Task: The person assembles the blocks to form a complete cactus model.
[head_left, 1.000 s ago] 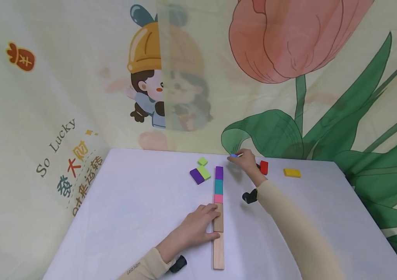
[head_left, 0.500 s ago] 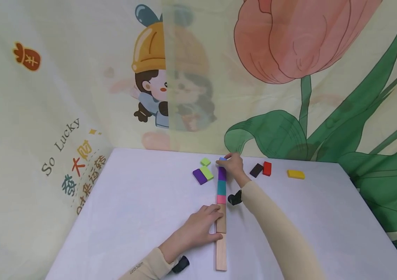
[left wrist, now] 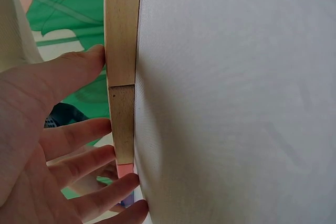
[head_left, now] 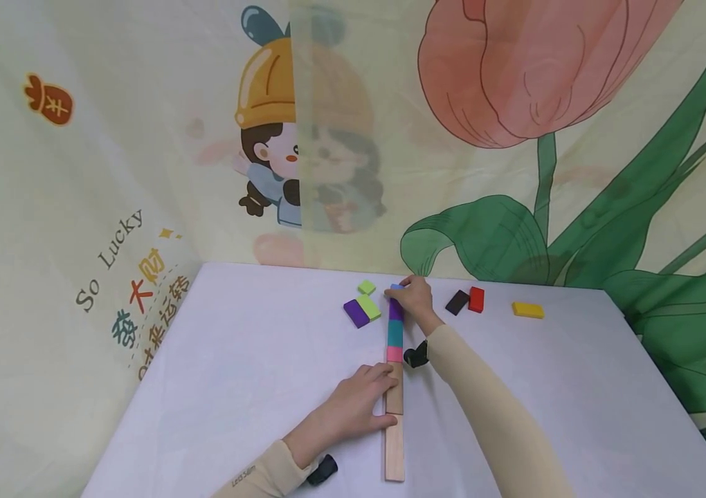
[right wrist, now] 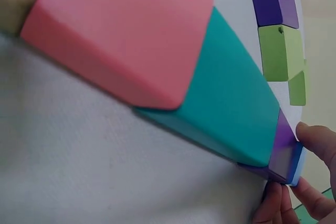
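Right hand (head_left: 414, 299) pinching blue block (head_left: 396, 286) at row's (head_left: 394, 360) far end, lengthwise; left hand (head_left: 353, 408) flat, steadying near wood

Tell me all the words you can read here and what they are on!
"So Lucky": on the printed backdrop cloth at the left.
Coloured Chinese characters below it on that cloth: too tilted to read surely.
One character on the small orange fruit picture: too small.
Small print on the left sleeve cuff: too small.
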A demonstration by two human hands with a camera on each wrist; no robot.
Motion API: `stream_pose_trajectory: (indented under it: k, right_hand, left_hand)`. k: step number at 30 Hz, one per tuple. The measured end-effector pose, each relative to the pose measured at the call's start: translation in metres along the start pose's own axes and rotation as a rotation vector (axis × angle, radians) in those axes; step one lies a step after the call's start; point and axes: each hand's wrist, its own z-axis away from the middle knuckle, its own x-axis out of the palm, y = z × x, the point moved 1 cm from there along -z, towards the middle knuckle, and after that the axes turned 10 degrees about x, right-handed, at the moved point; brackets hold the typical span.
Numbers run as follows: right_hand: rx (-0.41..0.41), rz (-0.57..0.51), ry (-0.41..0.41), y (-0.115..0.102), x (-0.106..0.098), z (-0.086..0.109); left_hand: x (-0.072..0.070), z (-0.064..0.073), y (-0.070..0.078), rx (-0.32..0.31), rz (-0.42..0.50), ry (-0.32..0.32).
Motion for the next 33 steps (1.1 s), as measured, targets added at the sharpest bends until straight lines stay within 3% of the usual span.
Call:
stream_pose_trajectory:
  k: [16, 24, 29, 33]
  right_hand:
    - [-0.025, 0.034, 0.045, 0.0, 0.0, -0.001]
    - [-0.02, 0.033, 0.028, 0.003, -0.003, -0.004]
    - [-0.043, 0.038, 0.027, 0.002, -0.014, -0.002]
    - [-0.123, 0.071, 0.03, 0.004, -0.033, -0.003]
  left_hand:
    - [-0.001, 0.0, 0.0, 0.001, 0.003, -0.001]
    - [0.0, -0.001, 0.001, 0.006, -0.002, -0.002]
    - [0.001, -0.001, 0.001, 0.006, -0.003, 0.008]
    - [0.001, 0.0, 0.001, -0.01, -0.011, 0.002]
